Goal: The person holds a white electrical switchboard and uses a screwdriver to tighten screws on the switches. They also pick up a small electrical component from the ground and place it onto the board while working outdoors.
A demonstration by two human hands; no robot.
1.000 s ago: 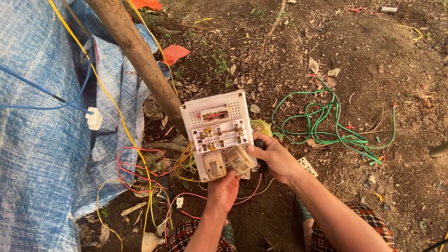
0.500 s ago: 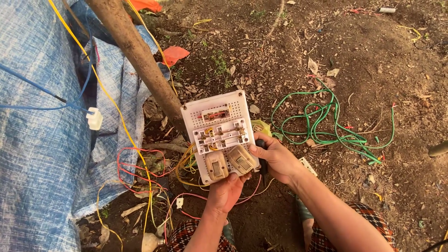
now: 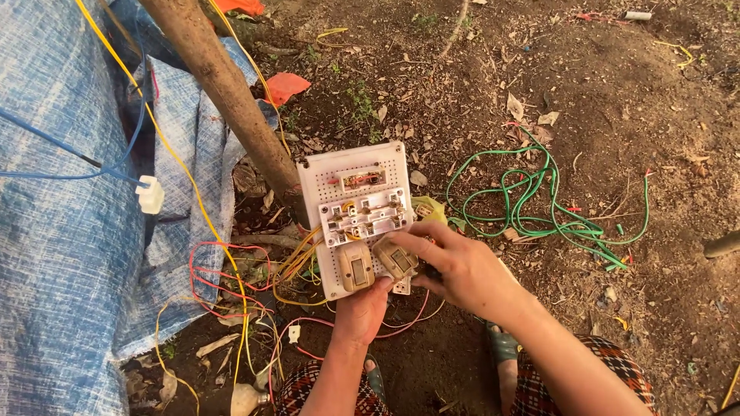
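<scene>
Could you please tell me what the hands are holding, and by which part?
The left hand grips the white perforated plastic switch board by its bottom edge; the right hand pinches a beige switch unit on it.

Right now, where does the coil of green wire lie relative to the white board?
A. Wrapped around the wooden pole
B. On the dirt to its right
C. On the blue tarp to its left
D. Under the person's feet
B: the green wire lies loose on bare dirt right of the white board, away from the tarp and pole.
</scene>
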